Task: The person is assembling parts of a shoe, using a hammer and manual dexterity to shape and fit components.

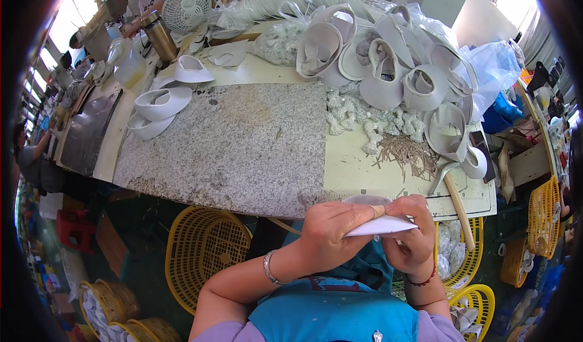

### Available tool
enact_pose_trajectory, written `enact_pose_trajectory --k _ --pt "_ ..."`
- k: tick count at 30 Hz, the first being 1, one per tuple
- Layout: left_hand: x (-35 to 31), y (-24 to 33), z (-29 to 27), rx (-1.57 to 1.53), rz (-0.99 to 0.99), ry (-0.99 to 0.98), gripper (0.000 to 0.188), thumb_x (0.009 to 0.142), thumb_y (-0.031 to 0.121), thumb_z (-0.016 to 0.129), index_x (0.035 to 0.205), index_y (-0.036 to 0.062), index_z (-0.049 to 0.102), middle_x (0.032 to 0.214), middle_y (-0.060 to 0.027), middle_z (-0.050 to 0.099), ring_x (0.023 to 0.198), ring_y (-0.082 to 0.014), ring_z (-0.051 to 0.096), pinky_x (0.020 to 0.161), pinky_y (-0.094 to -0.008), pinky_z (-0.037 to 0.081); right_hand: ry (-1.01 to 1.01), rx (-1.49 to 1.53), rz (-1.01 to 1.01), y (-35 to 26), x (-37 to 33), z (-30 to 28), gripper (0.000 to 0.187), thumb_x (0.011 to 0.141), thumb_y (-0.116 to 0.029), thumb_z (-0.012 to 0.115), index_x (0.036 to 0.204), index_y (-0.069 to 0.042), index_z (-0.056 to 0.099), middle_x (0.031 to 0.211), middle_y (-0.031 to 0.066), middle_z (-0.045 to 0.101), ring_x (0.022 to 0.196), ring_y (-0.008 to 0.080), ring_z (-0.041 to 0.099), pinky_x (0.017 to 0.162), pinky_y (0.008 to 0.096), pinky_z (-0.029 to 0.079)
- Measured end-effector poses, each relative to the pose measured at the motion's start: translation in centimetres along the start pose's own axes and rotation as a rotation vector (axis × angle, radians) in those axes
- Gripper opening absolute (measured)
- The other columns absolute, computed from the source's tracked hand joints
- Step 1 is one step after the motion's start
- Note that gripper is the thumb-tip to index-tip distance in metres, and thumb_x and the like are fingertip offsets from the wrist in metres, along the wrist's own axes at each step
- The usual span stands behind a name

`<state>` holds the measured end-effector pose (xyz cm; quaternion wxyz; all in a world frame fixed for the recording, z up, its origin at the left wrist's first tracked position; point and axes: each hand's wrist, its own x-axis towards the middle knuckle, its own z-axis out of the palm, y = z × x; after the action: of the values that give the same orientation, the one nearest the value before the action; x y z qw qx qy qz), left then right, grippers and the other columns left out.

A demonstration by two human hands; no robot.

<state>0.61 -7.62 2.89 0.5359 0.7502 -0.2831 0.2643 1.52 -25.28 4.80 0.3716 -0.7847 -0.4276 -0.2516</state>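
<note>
In front of my chest, at the table's near edge, both hands hold a white shoe-upper piece [384,225]. My left hand [333,225] grips its left side, fingers curled and thumb along the top. My right hand [413,230] pinches the right side with bent fingers. A pale bit shows between the fingertips, too small to name. Just right of my hands, a hammer [460,211] with a wooden handle hangs partly over the table edge. Beyond it lie a heap of white shoe uppers [382,78] and a scatter of thin brown strips [405,155].
A speckled stone slab [231,142] covers the table's middle, with several white uppers [163,102] at its left. Behind stand a metal flask [159,37], a fan [187,8] and a bag of small pieces [278,43]. Yellow baskets [182,257] flank me below. Other people work at the far left.
</note>
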Motion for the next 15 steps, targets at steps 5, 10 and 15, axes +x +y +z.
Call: enact_pose_trajectory --k 5,10,15 --pt "-0.07 0.17 -0.33 -0.116 -0.210 -0.017 0.024 0.071 0.000 0.069 0.094 0.0008 0.068 0.079 -0.0130 0.068 0.067 -0.0240 0.068 0.058 -0.0296 0.052 0.122 0.131 0.120 0.13 0.35 -0.05 0.028 0.065 0.006 0.070 0.087 -0.005 0.057 0.098 0.0154 0.060 0.078 0.0279 0.057 0.064 0.0348 0.043" --pt "0.15 0.20 -0.30 -0.021 -0.124 -0.015 0.021 0.073 0.001 0.068 0.094 0.0007 0.068 0.078 -0.0133 0.068 0.067 -0.0238 0.068 0.058 -0.0290 0.052 0.100 0.051 0.066 0.27 0.34 0.32 0.035 0.066 0.009 0.069 0.091 -0.005 0.050 0.094 0.0148 0.062 0.073 0.0265 0.058 0.061 0.0354 0.042" --pt "0.36 0.82 -0.01 -0.048 -0.115 0.008 0.026 0.072 0.002 0.069 0.098 -0.0005 0.066 0.081 -0.0140 0.068 0.069 -0.0244 0.068 0.059 -0.0299 0.053 0.106 0.007 0.058 0.16 0.16 0.44 0.038 0.067 0.010 0.068 0.092 -0.006 0.045 0.092 0.0139 0.061 0.072 0.0265 0.058 0.061 0.0355 0.042"
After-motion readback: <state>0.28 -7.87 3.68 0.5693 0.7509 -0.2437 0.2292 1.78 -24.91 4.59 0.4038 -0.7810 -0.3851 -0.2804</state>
